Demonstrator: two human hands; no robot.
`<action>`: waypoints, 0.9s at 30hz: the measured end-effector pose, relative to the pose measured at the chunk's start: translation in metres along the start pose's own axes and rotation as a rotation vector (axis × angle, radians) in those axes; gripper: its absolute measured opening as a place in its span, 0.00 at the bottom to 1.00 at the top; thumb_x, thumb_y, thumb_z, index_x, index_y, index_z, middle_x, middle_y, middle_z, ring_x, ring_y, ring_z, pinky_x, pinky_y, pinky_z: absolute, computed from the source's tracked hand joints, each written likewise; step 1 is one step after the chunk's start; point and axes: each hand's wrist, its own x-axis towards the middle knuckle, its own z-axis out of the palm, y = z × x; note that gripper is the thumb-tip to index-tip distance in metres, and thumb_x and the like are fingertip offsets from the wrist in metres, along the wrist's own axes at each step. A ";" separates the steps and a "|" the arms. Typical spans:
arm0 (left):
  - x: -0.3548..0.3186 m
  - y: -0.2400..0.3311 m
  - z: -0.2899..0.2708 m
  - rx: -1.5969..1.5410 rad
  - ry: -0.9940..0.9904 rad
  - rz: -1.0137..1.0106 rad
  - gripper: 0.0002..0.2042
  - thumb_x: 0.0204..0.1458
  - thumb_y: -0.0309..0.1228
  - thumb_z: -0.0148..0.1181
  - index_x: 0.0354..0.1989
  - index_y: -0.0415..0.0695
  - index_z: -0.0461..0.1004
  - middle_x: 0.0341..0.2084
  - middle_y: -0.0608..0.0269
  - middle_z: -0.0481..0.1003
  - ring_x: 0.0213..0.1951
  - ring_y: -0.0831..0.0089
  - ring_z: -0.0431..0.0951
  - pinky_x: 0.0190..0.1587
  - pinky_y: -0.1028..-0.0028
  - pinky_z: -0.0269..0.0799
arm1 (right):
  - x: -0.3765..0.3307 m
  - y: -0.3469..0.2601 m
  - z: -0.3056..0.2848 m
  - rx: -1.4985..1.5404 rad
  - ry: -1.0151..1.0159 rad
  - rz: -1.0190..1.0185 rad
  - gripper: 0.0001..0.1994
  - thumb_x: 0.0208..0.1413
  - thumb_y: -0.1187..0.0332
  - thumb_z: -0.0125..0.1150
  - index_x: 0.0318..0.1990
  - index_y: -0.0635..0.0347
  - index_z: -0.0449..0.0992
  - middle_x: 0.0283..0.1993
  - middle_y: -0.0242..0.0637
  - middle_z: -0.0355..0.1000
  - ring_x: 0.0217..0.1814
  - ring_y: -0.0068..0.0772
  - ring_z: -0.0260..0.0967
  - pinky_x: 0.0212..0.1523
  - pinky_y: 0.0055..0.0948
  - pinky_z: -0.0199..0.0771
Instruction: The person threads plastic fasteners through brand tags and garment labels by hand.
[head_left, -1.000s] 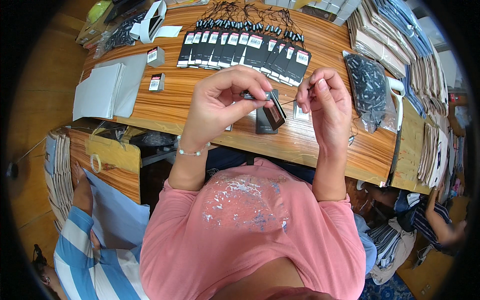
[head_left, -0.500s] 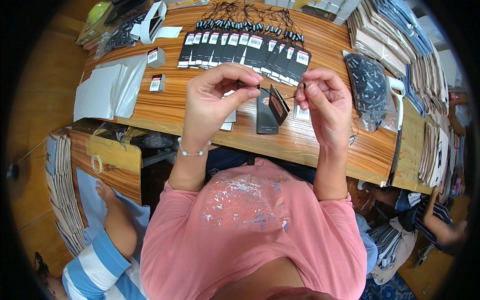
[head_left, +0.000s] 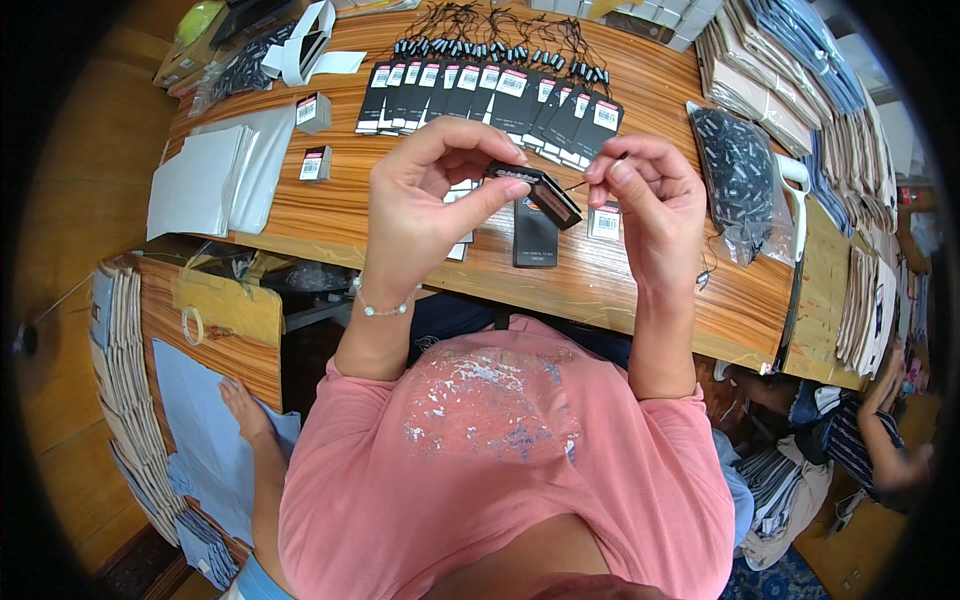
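Above the wooden table, my left hand is closed on a small black hang tag, thumb and fingers pinching its near end. My right hand pinches a thin black string that runs toward the tag; its attachment point is too small to make out. Below them, a flat black tag lies on the table. Beside it, under my right hand, sits a small stack of barcode labels. Farther back, overlapping black hang tags lie in a row, their strings fanned away from me.
A clear bag of black plastic string seals lies right, beside a white-handled object. White sheets and small label stacks are left. Folded garments line the right. A co-worker's hand rests on light blue fabric.
The tag that hung on the string between my hands is now up in my left fingers, tilted. My right hand still pinches string. At left, the co-worker's arm has shifted over the blue fabric.
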 end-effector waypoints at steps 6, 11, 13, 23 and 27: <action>0.000 -0.001 -0.001 0.019 -0.037 -0.002 0.10 0.37 0.13 0.59 0.30 0.34 0.71 0.31 0.57 0.72 0.36 0.74 0.73 0.40 0.78 0.70 | -0.004 -0.003 0.016 -0.277 0.002 -0.006 0.08 0.46 0.77 0.56 0.36 0.68 0.73 0.30 0.36 0.72 0.31 0.20 0.67 0.33 0.17 0.66; -0.003 0.001 -0.001 -0.023 -0.025 0.055 0.10 0.36 0.13 0.59 0.30 0.34 0.71 0.31 0.55 0.72 0.37 0.71 0.73 0.40 0.77 0.71 | -0.006 -0.006 0.023 -0.349 0.028 -0.013 0.07 0.41 0.77 0.61 0.31 0.67 0.74 0.29 0.34 0.72 0.30 0.18 0.67 0.32 0.16 0.65; -0.003 0.005 0.001 0.002 -0.030 0.080 0.11 0.36 0.13 0.59 0.30 0.33 0.71 0.31 0.54 0.72 0.37 0.70 0.73 0.40 0.76 0.72 | -0.007 -0.005 0.020 -0.409 -0.022 -0.065 0.06 0.40 0.77 0.62 0.29 0.66 0.74 0.28 0.33 0.72 0.30 0.18 0.66 0.31 0.16 0.64; -0.004 0.007 0.005 0.060 -0.060 0.062 0.08 0.35 0.13 0.59 0.25 0.34 0.72 0.28 0.56 0.73 0.35 0.70 0.74 0.38 0.77 0.71 | -0.009 -0.006 0.019 -0.450 -0.025 -0.080 0.04 0.39 0.78 0.61 0.26 0.66 0.75 0.25 0.33 0.71 0.27 0.18 0.65 0.29 0.17 0.64; -0.002 0.008 0.004 0.158 -0.094 0.045 0.06 0.34 0.13 0.60 0.23 0.35 0.73 0.26 0.57 0.74 0.33 0.71 0.74 0.37 0.79 0.71 | -0.011 -0.007 0.018 -0.449 -0.028 -0.023 0.04 0.39 0.78 0.61 0.26 0.66 0.74 0.25 0.33 0.71 0.27 0.18 0.65 0.30 0.17 0.65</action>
